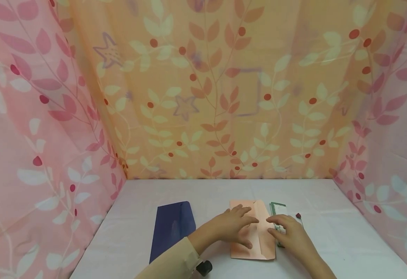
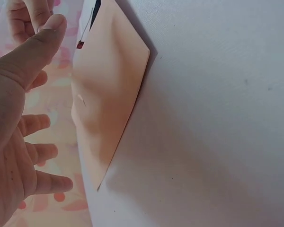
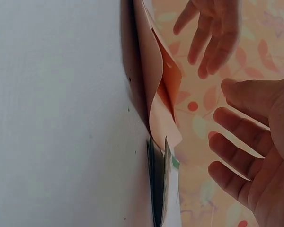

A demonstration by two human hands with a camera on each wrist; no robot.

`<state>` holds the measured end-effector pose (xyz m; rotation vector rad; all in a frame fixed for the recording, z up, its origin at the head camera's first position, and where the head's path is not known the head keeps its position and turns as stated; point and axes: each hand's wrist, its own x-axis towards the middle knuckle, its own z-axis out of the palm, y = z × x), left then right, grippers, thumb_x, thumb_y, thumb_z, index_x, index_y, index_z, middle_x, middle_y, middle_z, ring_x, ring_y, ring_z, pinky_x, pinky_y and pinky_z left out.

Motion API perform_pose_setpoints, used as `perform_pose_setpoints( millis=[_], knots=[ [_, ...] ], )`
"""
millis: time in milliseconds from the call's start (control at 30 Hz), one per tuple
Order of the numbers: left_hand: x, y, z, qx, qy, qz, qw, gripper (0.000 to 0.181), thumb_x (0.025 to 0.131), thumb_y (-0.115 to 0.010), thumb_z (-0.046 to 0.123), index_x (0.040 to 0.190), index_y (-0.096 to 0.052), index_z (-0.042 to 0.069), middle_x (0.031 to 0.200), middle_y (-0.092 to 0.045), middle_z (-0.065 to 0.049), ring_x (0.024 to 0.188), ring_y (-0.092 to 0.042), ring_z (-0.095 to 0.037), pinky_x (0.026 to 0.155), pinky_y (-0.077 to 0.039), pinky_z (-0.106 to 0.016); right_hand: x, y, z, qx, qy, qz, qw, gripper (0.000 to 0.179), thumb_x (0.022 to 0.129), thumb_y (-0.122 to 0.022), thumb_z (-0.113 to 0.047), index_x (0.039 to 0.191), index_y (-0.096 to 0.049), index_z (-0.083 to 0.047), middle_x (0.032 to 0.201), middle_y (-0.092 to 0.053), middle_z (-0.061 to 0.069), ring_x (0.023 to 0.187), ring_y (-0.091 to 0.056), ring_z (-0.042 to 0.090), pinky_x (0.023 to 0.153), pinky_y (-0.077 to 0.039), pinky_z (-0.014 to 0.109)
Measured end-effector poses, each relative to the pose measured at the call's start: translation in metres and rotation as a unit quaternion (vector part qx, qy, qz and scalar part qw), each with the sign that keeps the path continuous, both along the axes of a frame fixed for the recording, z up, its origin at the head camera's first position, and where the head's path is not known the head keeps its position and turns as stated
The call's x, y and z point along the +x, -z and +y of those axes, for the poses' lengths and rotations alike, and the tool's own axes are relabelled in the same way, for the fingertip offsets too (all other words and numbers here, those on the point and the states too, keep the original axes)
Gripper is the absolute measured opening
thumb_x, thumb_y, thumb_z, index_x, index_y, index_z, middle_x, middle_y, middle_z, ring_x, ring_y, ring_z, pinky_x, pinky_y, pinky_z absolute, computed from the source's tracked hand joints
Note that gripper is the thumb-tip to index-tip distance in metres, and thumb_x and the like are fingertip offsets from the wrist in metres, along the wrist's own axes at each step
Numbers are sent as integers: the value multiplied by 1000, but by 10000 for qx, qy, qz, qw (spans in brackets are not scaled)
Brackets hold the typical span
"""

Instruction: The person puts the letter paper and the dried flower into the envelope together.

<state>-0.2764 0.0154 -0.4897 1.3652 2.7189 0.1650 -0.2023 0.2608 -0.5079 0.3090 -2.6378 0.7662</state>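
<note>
A peach envelope (image 1: 242,252) lies on the white table, its flap on the right side. Over it my left hand (image 1: 232,226) hovers with spread, relaxed fingers; the left wrist view shows a gap between this hand (image 2: 19,127) and the paper. My right hand (image 1: 292,234) is by the envelope's right edge, fingers loosely bent and nothing in them. The right wrist view shows the envelope's flap (image 3: 154,71) lifted and its mouth gaping. Partly hidden behind the right hand is a green-bordered white card (image 1: 279,209), which looks folded in the right wrist view.
A navy blue envelope (image 1: 170,223) lies to the left, partly covered by the left forearm. Right of the card is a small dark red flower (image 1: 298,216) on a thin stem. Patterned curtains (image 1: 203,116) enclose the table at the back and both sides.
</note>
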Motion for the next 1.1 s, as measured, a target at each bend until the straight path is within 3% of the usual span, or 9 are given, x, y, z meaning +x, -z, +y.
perform_pose_setpoints(
  millis=[333,600,900,1100],
  knots=[
    [-7,5,13,-263,43,-379,9989,83,77,-68,78,150,-41,49,168,-25,5,157,-20,-31,113,-36,-65,-4,12,10,72,-154,-188,9997,28,83,-85,-18,109,-76,-20,119,-72,-5,113,-65,26,93,-54,53],
    [-11,10,21,-385,42,-571,9976,86,75,-68,80,151,-40,50,169,-22,6,158,-17,-32,115,-32,-65,-7,19,15,89,-193,-380,9991,28,83,-86,-21,109,-76,-20,125,-71,-4,117,-63,28,96,-51,55],
    [-13,12,26,-407,25,-617,9973,87,73,-72,78,149,-42,49,169,-23,3,157,-19,-33,113,-35,-67,-6,24,21,154,-316,-681,9971,37,79,-87,-35,111,-76,-19,130,-69,2,120,-61,35,100,-46,61],
    [-13,13,29,-433,14,-622,9971,85,72,-73,77,147,-45,48,169,-24,2,156,-22,-35,111,-37,-68,-4,25,23,223,-356,-1020,9939,47,77,-85,-47,115,-75,-20,137,-67,2,122,-59,32,101,-46,60]
  ],
)
